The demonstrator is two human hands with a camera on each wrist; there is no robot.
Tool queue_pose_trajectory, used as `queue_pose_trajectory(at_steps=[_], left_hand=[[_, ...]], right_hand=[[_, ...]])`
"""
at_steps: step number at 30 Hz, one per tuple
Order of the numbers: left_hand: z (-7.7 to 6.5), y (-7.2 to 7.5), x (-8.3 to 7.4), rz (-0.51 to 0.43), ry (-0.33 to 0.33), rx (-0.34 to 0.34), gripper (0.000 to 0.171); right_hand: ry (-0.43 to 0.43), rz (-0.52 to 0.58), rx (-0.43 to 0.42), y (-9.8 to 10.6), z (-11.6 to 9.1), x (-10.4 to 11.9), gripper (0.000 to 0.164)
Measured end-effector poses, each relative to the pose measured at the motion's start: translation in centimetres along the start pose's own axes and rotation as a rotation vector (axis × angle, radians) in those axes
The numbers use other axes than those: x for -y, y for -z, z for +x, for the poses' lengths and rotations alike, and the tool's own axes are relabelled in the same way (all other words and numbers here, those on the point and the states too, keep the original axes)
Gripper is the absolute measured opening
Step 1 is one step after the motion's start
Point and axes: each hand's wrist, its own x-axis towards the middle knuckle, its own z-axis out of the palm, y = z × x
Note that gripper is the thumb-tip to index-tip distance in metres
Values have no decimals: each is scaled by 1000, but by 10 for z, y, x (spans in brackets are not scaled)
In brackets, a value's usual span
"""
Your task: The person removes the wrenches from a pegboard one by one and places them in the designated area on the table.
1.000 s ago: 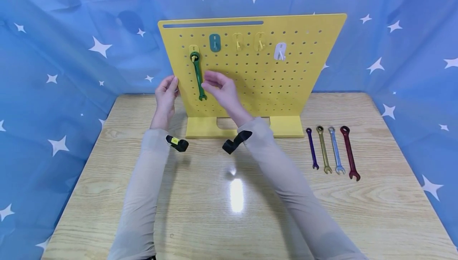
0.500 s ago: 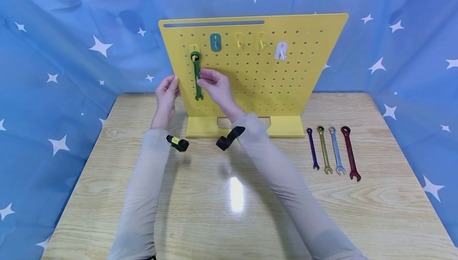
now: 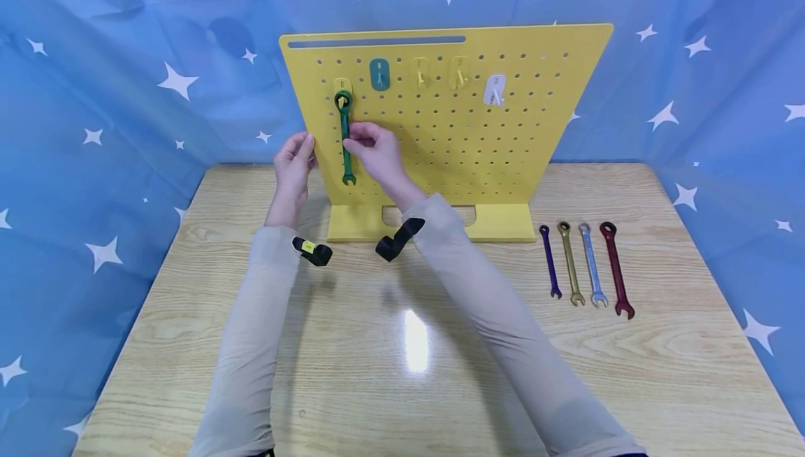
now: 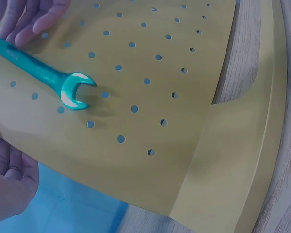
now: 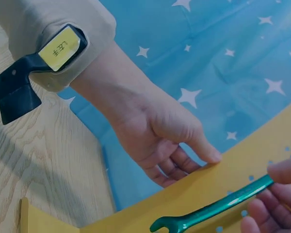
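A blue cloth with white stars hangs behind and beside a wooden bench [image 3: 440, 373]; near the bench's back edge stands a yellow pegboard [image 3: 503, 135] on its own foot, with a row of small hooks [image 3: 418, 73] along the top; one green wrench [image 3: 344, 137] hangs by its ring end from the leftmost hook, close to the board's left edge, its open end pointing down.

The right hand [image 3: 375, 153] pinches the shank of that wrench about halfway down, fingers curled round it; the right wrist view shows the fingertips [image 5: 281, 174] closed on the green metal. The left hand [image 3: 293, 162] grips the board's left edge, thumb on the front face, fingers wrapped behind; it holds nothing else.

Toward the bench's right edge four more wrenches lie side by side, apart from the board: a purple wrench [image 3: 549, 261], an olive wrench [image 3: 569, 261], a pale blue wrench [image 3: 590, 265] and a dark red wrench [image 3: 614, 268].

To my eye the step in hand is settling the green wrench on its hook, with the board steadied against the push; the ring looks seated already; the next move seems to call for a gentle release so the tool does not swing off, and then a reach across to the row at the right, with four hooks bare.
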Motion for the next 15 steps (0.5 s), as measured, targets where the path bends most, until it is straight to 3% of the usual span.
queue_pose_trajectory(at_steps=[15], left_hand=[[0,0,-1,24,10,-10,7]], right_hand=[[14,-56,16,-8,-1,-8,14]])
